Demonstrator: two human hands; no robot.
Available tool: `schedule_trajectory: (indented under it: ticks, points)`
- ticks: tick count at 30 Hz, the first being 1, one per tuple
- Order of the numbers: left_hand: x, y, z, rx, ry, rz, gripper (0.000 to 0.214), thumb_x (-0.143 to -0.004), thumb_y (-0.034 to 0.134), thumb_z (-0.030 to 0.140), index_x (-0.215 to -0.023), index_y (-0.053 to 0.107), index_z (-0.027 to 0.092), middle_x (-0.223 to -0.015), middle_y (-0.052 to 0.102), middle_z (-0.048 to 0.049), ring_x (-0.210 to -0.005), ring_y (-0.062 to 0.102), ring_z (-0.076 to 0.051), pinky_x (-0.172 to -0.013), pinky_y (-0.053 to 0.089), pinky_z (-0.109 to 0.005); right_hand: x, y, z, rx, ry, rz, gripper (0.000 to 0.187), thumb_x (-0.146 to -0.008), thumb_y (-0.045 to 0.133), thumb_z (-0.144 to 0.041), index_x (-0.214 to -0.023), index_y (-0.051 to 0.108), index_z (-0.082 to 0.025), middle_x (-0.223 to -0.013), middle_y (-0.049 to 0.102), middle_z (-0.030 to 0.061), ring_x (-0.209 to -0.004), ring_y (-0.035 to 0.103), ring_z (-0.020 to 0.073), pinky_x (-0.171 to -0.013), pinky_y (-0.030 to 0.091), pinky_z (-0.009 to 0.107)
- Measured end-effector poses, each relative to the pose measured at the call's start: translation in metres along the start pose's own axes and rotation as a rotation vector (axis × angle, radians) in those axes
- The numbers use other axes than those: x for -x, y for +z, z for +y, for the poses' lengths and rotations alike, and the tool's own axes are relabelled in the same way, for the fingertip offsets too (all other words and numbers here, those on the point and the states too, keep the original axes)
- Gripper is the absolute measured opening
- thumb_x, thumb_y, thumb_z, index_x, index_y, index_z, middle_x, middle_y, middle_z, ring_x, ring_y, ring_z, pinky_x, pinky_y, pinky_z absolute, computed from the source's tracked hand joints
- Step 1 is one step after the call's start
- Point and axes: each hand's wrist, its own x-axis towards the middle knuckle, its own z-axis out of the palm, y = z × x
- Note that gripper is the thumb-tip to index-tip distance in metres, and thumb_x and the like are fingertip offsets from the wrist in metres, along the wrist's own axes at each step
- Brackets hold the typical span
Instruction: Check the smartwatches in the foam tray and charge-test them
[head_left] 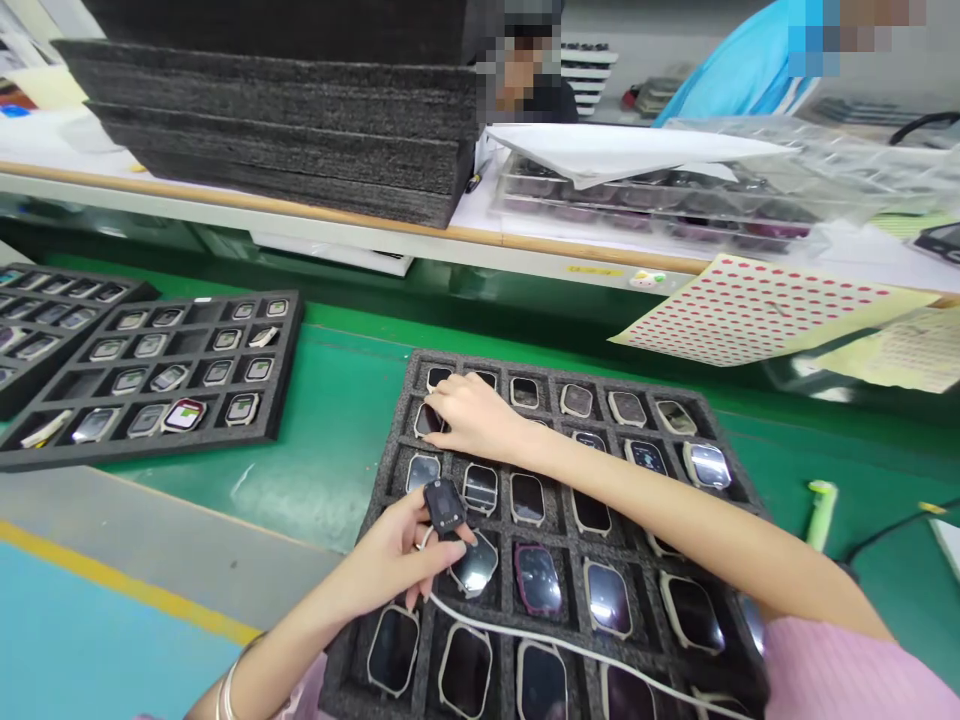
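Green belt surface across the middle of the frame, with black foam tray point(390, 455) at lower centre, pockets filled with watch bodies, mostly dark screens up. Left hand point(397, 560) at lower centre over the tray's left columns, clamped on small black device point(445, 505) between thumb and fingertips, device raised just above the pockets. White cable point(570, 648) trailing from under that hand across the bottom rows toward lower right. Right hand point(469, 415) reaching across from lower right, forearm lying over the tray's middle rows, fingers curled down onto watch point(426, 422) in the tray's left column, second row from the top; touching it, cannot tell whether gripped or just pressed. Second foam tray point(289, 330) at centre left, partly filled, well apart from the hands; third tray point(135, 287) at the far left edge. Stack of dark foam sheets point(285, 110) on white bench at upper left. Red-dot sticker sheet point(750, 310) hanging over the bench edge at right, clear plastic trays point(652, 200) behind it. Green-white pen point(821, 510) on the belt at right. Co-worker's blue sleeve point(742, 70) at upper right
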Motion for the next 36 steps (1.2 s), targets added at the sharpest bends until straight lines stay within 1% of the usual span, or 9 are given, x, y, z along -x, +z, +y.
schedule_trajectory:
  ticks: [3,5,7,8,11,14,17,24,36]
  points:
    - [-0.001,-0.003,0.001,0.018,0.007,0.045,0.03,-0.081,0.065,0.03,-0.104,0.051,0.017,-0.106,0.063,-0.0078,-0.041,0.044,0.0,-0.03,0.032,-0.011,0.019,-0.013,0.006,-0.119,0.006,0.04,0.036,-0.082,0.069,-0.033,-0.109,0.062,-0.009,-0.1,0.063,0.0125,-0.093,0.059,0.0234,-0.083,0.046,0.035]
    - [-0.002,-0.003,0.0,0.015,0.022,0.054,0.032,-0.08,0.066,0.028,-0.106,0.052,0.016,-0.102,0.064,-0.0067,-0.04,0.041,0.0,-0.03,0.029,-0.012,0.036,-0.022,0.001,-0.311,-0.054,0.075,0.035,-0.082,0.069,-0.031,-0.111,0.061,-0.012,-0.101,0.062,0.009,-0.091,0.059,0.0197,-0.083,0.047,0.032]
    - [-0.003,-0.003,-0.003,0.029,0.045,0.049,0.037,-0.078,0.068,0.025,-0.11,0.052,0.016,-0.094,0.064,-0.004,-0.042,0.04,-0.001,-0.034,0.031,-0.013,0.054,-0.026,-0.008,-0.486,-0.146,0.089,0.034,-0.08,0.07,-0.028,-0.11,0.062,-0.014,-0.101,0.061,0.008,-0.094,0.057,0.02,-0.085,0.047,0.033]
    - [-0.004,-0.003,-0.004,0.036,0.061,0.044,0.041,-0.077,0.07,0.023,-0.113,0.052,0.016,-0.092,0.063,-0.0028,-0.045,0.04,-0.001,-0.038,0.033,-0.014,0.062,-0.026,-0.014,-0.507,-0.182,0.071,0.034,-0.081,0.069,-0.027,-0.111,0.062,-0.014,-0.103,0.06,0.0089,-0.095,0.056,0.0211,-0.086,0.046,0.036]
    - [-0.006,-0.001,-0.007,0.033,0.106,0.057,0.049,-0.074,0.073,0.023,-0.118,0.053,0.018,-0.092,0.061,-0.0014,-0.052,0.044,-0.003,-0.046,0.037,-0.016,0.076,-0.018,-0.027,-0.396,-0.236,0.008,0.035,-0.087,0.063,-0.027,-0.119,0.058,-0.013,-0.111,0.056,0.0134,-0.101,0.051,0.0253,-0.088,0.045,0.042]
    - [-0.006,0.002,-0.008,-0.003,0.089,0.131,0.044,-0.08,0.067,0.033,-0.118,0.052,0.017,-0.076,0.056,0.0028,-0.044,0.041,-0.003,-0.039,0.035,-0.015,0.079,-0.007,-0.033,-0.346,-0.235,0.02,0.036,-0.091,0.058,-0.029,-0.124,0.055,-0.014,-0.118,0.053,0.0157,-0.107,0.049,0.0272,-0.089,0.045,0.045]
    - [-0.006,0.004,-0.007,-0.015,0.072,0.181,0.039,-0.085,0.059,0.039,-0.115,0.052,0.014,-0.061,0.047,0.0073,-0.033,0.035,-0.002,-0.03,0.028,-0.014,0.078,0.001,-0.035,-0.379,-0.223,0.056,0.034,-0.092,0.056,-0.028,-0.122,0.055,-0.014,-0.114,0.056,0.0139,-0.102,0.052,0.0258,-0.088,0.046,0.045]
    - [-0.004,0.003,-0.003,0.02,0.043,0.213,0.037,-0.082,0.064,0.044,-0.1,0.057,0.012,-0.049,0.044,0.009,-0.029,0.033,-0.002,-0.026,0.023,-0.013,0.079,0.013,-0.038,-0.495,-0.195,0.163,0.032,-0.089,0.058,-0.025,-0.119,0.055,-0.015,-0.11,0.059,0.0116,-0.1,0.055,0.0233,-0.088,0.048,0.042]
    - [0.001,0.001,-0.005,0.029,0.079,0.188,0.04,-0.081,0.063,0.045,-0.103,0.058,0.012,-0.051,0.042,0.009,-0.031,0.03,-0.001,-0.029,0.022,-0.014,0.081,0.018,-0.043,-0.575,-0.172,0.187,0.034,-0.088,0.06,-0.026,-0.12,0.054,-0.016,-0.107,0.058,0.0107,-0.096,0.056,0.0212,-0.084,0.052,0.038]
